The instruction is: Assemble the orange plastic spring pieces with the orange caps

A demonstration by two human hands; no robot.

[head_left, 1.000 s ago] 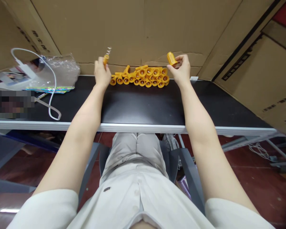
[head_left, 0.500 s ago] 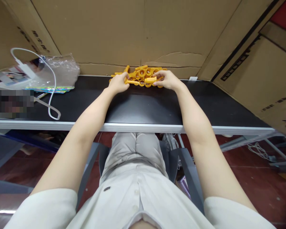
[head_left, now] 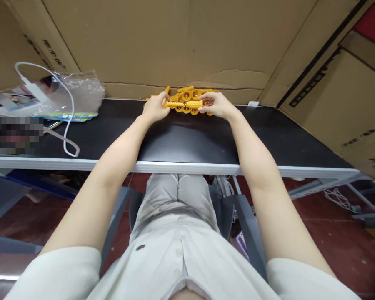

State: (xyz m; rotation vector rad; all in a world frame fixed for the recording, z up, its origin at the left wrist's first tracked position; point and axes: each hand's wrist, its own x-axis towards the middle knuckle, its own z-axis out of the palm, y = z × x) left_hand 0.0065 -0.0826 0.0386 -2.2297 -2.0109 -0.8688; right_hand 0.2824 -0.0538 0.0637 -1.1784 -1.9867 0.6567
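My left hand (head_left: 156, 107) pinches a thin yellow plastic threaded rod (head_left: 175, 104), its tip pointing right. In my right hand (head_left: 217, 104), thumb and fingers are closed on the near end of a yellow ribbed plastic tube (head_left: 193, 104). The rod's tip is at the tube's left end; whether it has entered the tube I cannot tell. Right behind both hands lies a pile of yellow round hollow pieces (head_left: 186, 96), open ends towards me. More yellow rods (head_left: 168, 89) lie at the pile's left, partly hidden by my left hand.
Cardboard (head_left: 137, 46) walls in the back of the black tabletop (head_left: 187, 141). To the left are a clear plastic bag (head_left: 84, 89), a white cable (head_left: 71, 108) and a grey strap (head_left: 62, 137). A small white tag (head_left: 253, 103) sits at the back right. A metal edge (head_left: 187, 167) runs along the front.
The ribbed tube in my right hand has moved slightly left, and the threaded rod has come up a little, so the two now meet end to end.
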